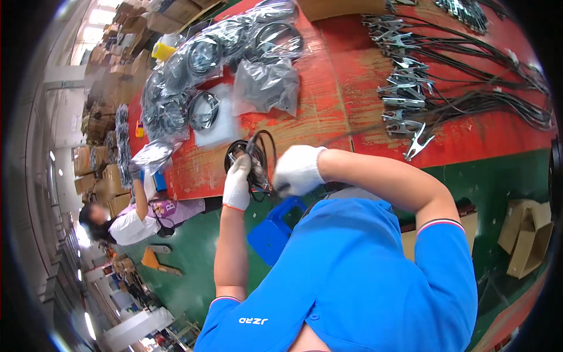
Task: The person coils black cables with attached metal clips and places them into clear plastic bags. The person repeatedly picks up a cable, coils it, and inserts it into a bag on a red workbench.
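A coil of black cable [257,164] hangs at the red table's near edge, with my left hand [237,186] closed around its left side. Metal parts glint among the loops by my left fingers. To the right of the coil, my right hand [300,170] is curled over a length of the cable, its fingers somewhat blurred. Both hands wear white knit gloves. Behind my right wrist a smeared dark cable [358,130] stretches over the table toward several metal spring clamps [404,88] on black leads.
Bagged black cable coils [205,56] cover the far left of the table [325,76]. Clear plastic bags [267,88] lie in front of them. A blue stool [270,234] stands below my hands. At the left, another person [138,226] handles a bagged item. Open cardboard boxes [526,237] sit at right.
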{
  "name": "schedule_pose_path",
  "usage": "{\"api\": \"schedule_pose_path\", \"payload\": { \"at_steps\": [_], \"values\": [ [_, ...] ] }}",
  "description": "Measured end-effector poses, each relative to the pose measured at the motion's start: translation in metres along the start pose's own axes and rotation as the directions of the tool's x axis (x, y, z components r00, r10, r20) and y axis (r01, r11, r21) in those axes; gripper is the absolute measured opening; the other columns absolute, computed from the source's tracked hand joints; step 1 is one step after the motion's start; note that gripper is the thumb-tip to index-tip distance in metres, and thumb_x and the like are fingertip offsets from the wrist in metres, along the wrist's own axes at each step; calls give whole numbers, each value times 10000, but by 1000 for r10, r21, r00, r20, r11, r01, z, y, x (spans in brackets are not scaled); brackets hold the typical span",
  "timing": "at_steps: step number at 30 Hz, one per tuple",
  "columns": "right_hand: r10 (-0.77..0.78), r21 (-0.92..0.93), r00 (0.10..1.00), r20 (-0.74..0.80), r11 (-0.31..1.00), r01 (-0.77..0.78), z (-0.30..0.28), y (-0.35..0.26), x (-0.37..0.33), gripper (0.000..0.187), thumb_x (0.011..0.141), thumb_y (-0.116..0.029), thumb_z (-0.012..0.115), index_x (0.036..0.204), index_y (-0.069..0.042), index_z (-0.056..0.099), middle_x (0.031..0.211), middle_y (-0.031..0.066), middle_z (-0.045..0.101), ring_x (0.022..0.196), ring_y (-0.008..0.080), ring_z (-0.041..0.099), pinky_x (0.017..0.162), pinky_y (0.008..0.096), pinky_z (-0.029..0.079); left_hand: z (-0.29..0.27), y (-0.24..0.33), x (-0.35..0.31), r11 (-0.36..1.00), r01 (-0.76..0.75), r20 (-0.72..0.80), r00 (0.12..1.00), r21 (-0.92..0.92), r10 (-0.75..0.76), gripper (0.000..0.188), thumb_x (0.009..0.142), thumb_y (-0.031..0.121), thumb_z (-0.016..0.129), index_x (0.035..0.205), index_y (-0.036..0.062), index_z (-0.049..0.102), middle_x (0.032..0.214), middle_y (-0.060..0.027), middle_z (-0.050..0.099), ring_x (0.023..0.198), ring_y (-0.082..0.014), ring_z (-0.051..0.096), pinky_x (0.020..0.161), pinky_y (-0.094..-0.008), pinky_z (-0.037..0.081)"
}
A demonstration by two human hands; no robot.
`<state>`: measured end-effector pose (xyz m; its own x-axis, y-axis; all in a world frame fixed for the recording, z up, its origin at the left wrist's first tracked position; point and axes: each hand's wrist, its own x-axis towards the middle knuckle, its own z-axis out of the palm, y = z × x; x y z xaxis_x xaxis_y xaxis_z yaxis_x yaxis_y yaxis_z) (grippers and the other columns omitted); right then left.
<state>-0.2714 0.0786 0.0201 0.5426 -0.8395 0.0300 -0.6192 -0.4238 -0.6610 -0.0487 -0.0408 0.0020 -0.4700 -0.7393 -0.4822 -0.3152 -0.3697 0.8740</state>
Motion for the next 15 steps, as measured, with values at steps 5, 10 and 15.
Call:
{"api": "schedule_pose_path", "payload": {
  "at_steps": [5,10,15],
  "values": [
    [164,102,940,-299,985,-139,-21,34,15,344,873,-468,762,1046,-172,723,902,112,751,825,348,732,702,460,571,29,9,-19,961,269,252,936,-59,-246,602,1050,672,476,947,92,600,578,34,449,469,-98,411,473,-271,337],
    [346,-17,875,-337,927,-373,4,114,-25,257,1023,-453,612,1076,-219,706,886,139,722,805,361,720,683,472,566,-9,15,-27,920,258,227,954,-294,-195,578,1015,685,527,868,127,561,490,95,293,370,-82,279,401,-276,211],
    [343,-460,866,-363,742,-487,48,237,-228,249,965,-300,608,1142,-169,724,1058,120,731,937,365,715,809,492,574,-115,18,-20,699,82,100,995,-710,-15,544,1081,567,503,852,103,672,482,118,246,376,-55,189,427,-266,213]
  ]
}}
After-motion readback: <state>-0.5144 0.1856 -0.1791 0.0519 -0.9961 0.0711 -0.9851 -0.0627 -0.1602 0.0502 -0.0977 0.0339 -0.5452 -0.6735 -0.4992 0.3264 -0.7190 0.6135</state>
